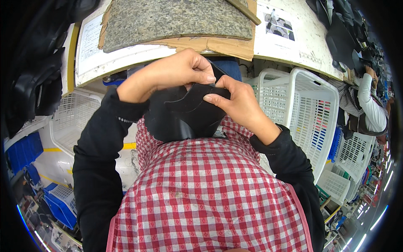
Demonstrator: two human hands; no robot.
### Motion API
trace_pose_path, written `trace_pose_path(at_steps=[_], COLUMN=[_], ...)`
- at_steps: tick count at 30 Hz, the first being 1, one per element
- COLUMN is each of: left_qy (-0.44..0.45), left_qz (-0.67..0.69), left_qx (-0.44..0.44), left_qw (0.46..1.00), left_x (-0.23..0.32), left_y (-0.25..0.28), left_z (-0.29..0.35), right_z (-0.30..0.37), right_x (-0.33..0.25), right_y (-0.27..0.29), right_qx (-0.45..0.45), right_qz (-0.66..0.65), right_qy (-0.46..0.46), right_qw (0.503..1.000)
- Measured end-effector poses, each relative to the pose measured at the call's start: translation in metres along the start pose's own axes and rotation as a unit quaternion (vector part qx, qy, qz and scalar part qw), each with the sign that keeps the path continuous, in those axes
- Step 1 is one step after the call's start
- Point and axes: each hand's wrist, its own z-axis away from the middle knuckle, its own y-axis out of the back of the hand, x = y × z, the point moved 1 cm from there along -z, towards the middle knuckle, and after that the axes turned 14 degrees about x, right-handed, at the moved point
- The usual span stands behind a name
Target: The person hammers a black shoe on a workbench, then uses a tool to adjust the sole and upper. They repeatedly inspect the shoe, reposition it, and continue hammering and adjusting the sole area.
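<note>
A black, leather-like shoe upper piece with curved seams rests against my lap, below the table's front edge. At its upper edge my left hand pinches the material between thumb and fingers. My right hand grips the same edge just to the right, thumb on top and fingers behind. The two hands nearly meet there. The underside of the piece and some of my fingertips are hidden.
Ahead is a white table with a speckled stone slab on cardboard. White plastic baskets stand at right, another basket at left. Black pieces are heaped at the far right, near another person.
</note>
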Motion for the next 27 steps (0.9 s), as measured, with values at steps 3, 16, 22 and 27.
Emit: trace_pose_path(at_steps=[3, 16, 22, 27], left_qy=[0.017, 0.01, -0.328, -0.162], left_qz=[-0.008, -0.106, -0.421, -0.143], left_qx=[-0.052, 0.029, 0.136, 0.228], left_qw=[0.998, 0.994, 0.834, 0.949], left_x=[0.009, 0.021, 0.029, 0.003], left_y=[0.007, 0.001, -0.028, -0.04], left_z=[-0.006, 0.016, 0.029, 0.037], right_z=[-0.001, -0.003, -0.004, -0.007], right_x=[0.001, -0.001, 0.008, 0.021], right_y=[0.001, -0.004, -0.007, 0.007], right_qx=[-0.012, 0.007, 0.031, -0.061], right_qz=[-0.002, 0.019, -0.026, -0.114], right_qy=[-0.013, 0.024, 0.072, 0.022], right_qw=[1.0, 1.0, 0.997, 0.991])
